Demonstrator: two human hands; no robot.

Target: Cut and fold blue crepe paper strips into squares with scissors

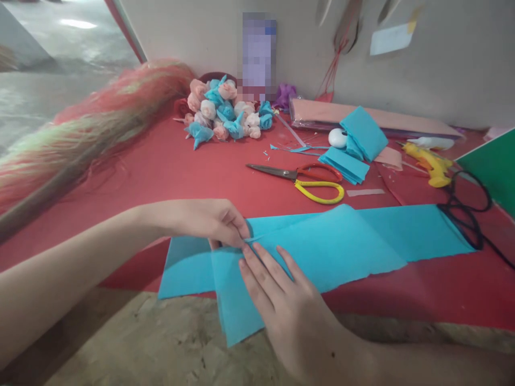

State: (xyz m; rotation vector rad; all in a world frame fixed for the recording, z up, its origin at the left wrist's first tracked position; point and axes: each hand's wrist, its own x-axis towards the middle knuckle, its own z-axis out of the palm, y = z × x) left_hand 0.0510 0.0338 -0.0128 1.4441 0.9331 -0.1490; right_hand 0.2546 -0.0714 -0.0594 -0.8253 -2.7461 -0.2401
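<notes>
Two overlapping layers of blue crepe paper (pixel 418 230) lie along the front of the red table, the upper sheet (pixel 341 241) set at a slant with one corner hanging past the table's edge. My left hand (pixel 213 222) pinches the upper sheet's top edge, where a narrow fold shows. My right hand (pixel 285 300) rests flat on that sheet with its fingers spread, its fingertips close to the left hand's. Behind the paper lie scissors (pixel 298 174) with one red and one yellow handle, touched by neither hand.
Paper flowers (pixel 225 112) are heaped at the back of the red table (pixel 161 177). Folded blue pieces (pixel 364 134), a white round object (pixel 337 138), and a yellow glue gun (pixel 432 163) with a black cord (pixel 469 214) are at the right. Reddish fibres (pixel 100 112) stretch along the left.
</notes>
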